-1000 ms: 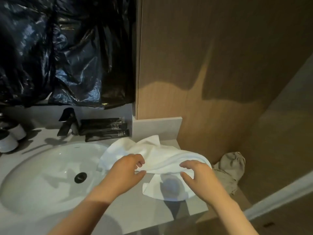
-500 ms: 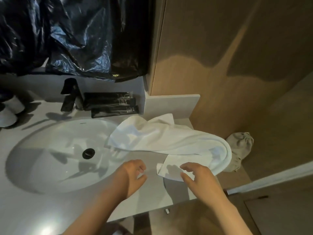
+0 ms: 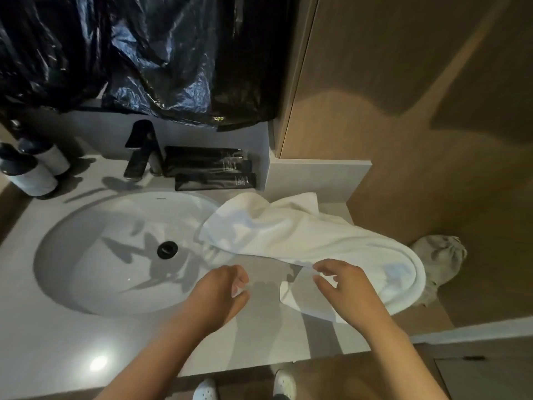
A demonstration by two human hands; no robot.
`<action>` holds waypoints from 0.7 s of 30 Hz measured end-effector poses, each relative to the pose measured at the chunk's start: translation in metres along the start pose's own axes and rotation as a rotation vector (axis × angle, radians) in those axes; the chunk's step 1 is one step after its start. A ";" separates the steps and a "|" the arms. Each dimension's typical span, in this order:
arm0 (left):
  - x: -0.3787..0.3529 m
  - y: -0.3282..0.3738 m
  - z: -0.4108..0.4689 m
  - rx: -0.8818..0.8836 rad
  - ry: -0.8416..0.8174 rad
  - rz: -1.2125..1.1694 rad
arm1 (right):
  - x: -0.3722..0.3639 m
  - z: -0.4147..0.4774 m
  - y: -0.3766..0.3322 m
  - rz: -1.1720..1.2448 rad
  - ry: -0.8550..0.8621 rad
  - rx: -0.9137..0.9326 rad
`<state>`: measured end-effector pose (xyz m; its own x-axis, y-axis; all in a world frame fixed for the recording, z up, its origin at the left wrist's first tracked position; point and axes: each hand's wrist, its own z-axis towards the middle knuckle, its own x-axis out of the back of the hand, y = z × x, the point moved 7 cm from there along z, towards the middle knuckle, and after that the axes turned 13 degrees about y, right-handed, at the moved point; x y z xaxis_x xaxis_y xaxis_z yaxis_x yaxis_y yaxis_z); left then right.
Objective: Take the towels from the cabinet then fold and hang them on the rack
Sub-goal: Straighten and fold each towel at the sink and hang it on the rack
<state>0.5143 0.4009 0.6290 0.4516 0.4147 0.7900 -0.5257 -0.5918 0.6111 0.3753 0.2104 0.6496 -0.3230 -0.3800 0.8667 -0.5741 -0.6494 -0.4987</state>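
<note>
Vanity desk (image 3: 259, 336): towel (image 3: 302, 235) lies bunched right of the sink (image 3: 86, 255), long axis far-left to near-right; right hand (image 3: 352, 295) hovers over its near corner, left hand (image 3: 219, 295) just left of it, fingers (image 3: 324, 265) loose, grasping nothing.

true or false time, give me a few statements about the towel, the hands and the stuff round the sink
1. The white towel lies on the counter with one end over the rim of the sink. True.
2. The left hand grips the towel. False: it hovers over bare counter, holding nothing.
3. The faucet is black. True.
4. The black tubes lie in the sink. False: they lie on the counter behind it, beside the faucet.
5. A grey cloth lies right of the towel. True.
</note>
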 end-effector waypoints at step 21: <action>-0.004 0.015 0.007 0.198 0.213 0.040 | -0.029 0.170 0.031 0.043 0.012 -0.057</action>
<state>0.5093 0.3851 0.6347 0.2608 0.5113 0.8189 -0.3802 -0.7253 0.5740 0.4945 0.0895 0.6080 -0.3571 -0.3988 0.8447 -0.6010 -0.5941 -0.5346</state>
